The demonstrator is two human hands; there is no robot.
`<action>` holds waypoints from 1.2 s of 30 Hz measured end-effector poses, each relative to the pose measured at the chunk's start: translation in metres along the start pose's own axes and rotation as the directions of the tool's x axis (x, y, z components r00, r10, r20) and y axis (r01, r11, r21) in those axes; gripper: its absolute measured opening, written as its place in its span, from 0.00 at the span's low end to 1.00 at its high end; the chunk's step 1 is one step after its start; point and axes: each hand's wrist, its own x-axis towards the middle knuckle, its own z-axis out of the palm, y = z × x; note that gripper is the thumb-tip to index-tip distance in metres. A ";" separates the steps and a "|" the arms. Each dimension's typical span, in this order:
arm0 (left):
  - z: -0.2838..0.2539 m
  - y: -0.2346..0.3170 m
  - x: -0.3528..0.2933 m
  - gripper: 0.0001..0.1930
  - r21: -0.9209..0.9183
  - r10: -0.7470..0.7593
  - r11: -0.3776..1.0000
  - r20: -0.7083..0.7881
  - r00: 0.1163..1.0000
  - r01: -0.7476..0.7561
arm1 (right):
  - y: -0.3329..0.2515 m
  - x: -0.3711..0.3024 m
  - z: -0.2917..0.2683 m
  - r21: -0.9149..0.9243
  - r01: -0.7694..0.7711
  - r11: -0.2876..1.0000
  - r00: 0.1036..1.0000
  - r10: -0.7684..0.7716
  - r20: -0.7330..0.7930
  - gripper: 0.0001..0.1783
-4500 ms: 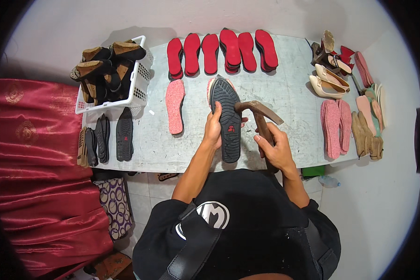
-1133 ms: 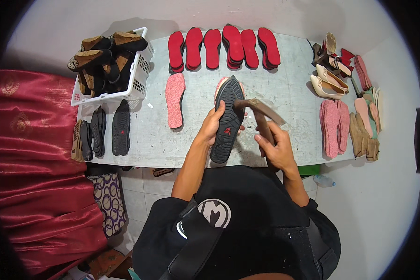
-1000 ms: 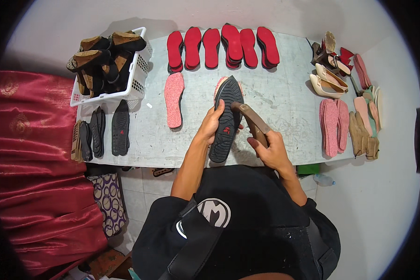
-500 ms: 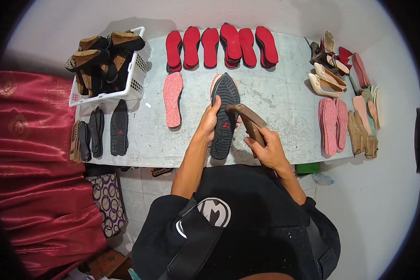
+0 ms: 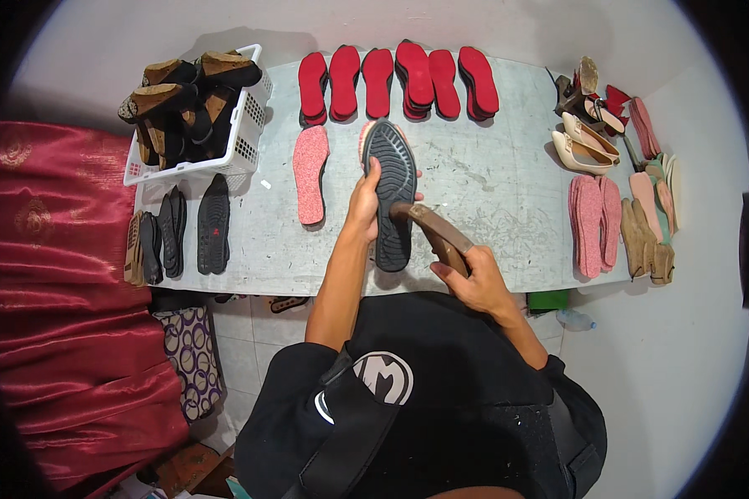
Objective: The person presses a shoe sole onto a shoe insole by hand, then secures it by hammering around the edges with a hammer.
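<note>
My left hand (image 5: 364, 198) is wrapped around a black ridged shoe sole (image 5: 396, 179), thumb on top and fingertips showing at its far edge. The sole is tilted, tread side up, over the table. Behind its toe end a pinkish insole edge (image 5: 364, 141) shows. In my right hand (image 5: 478, 281) is a brown cobbler's hammer (image 5: 443, 235), gripped by the handle. Its curved head rests on or just over the middle of the sole; contact cannot be told. A pink speckled insole (image 5: 311, 175) lies on the table, left of my left hand.
Red insole stacks (image 5: 377, 83) line the table's (image 5: 491, 183) far side. At the left stand a white basket (image 5: 245, 125) of wedge shoes and several black soles (image 5: 214, 224). Cream shoes (image 5: 581, 150), pink insoles (image 5: 587, 224) and tan pieces (image 5: 637, 237) lie along the right edge.
The sole has moved slightly up and left, turned a little, and its heel end is farther from me. The hammer head has shifted left and lower along the sole, my right hand slightly lower.
</note>
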 end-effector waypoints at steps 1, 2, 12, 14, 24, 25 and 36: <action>0.001 0.002 0.001 0.33 -0.001 -0.002 1.000 0.001 1.000 0.002 | 0.000 -0.001 -0.001 -0.018 0.031 0.999 0.999 -0.031 0.028 0.13; 0.003 0.004 0.001 0.33 0.020 0.013 1.000 -0.019 1.000 -0.013 | 0.000 -0.002 0.001 -0.018 0.029 0.999 0.999 -0.029 0.027 0.13; 0.005 0.008 0.004 0.34 -0.107 0.051 0.993 -0.033 0.998 -0.054 | 0.001 -0.012 -0.002 0.002 0.080 0.997 0.995 -0.080 0.054 0.14; 0.008 0.009 0.004 0.33 -0.069 0.070 0.995 -0.054 0.996 -0.073 | 0.000 -0.015 -0.002 -0.012 0.068 0.998 0.993 -0.067 0.094 0.14; -0.002 0.014 0.004 0.36 -0.120 0.059 0.991 -0.060 0.996 -0.066 | -0.004 -0.025 -0.001 0.016 0.122 0.992 0.983 -0.123 0.135 0.16; -0.001 0.014 0.004 0.35 -0.118 0.075 0.990 -0.069 0.995 -0.083 | -0.002 -0.026 0.000 0.014 0.146 0.989 0.981 -0.147 0.125 0.16; -0.012 0.019 0.005 0.35 -0.170 0.091 0.979 -0.109 0.990 -0.109 | 0.002 -0.034 -0.005 0.063 0.116 0.991 0.980 -0.125 0.154 0.17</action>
